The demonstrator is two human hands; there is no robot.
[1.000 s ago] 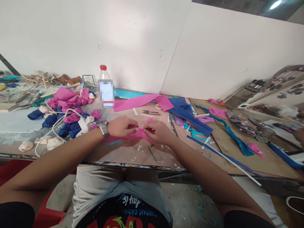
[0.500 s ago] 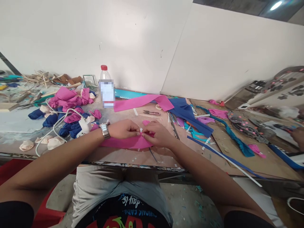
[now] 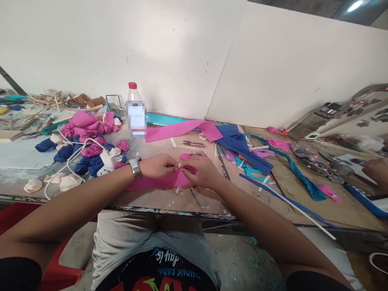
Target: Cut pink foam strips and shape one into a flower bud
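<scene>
Shows the near pink strip [image 3: 157, 183] spread wider and flatter than a second ago, in front and to the right of the bottle [image 3: 134, 96], apparently narrowing the handling to one small gathered spot. Keeps the left hand [image 3: 156, 165] and right hand [image 3: 204, 171] close together, pinching there. Leaves the snips [image 3: 195, 144] right of the bottle, with pink bundles [image 3: 83, 121] left of it.

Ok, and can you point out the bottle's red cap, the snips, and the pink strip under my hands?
Red cap [image 3: 132, 85]: head view, middle of the cap.
Snips [image 3: 200, 144]: head view, on the handles.
Pink strip [image 3: 154, 183]: head view, its flat near part.
</scene>
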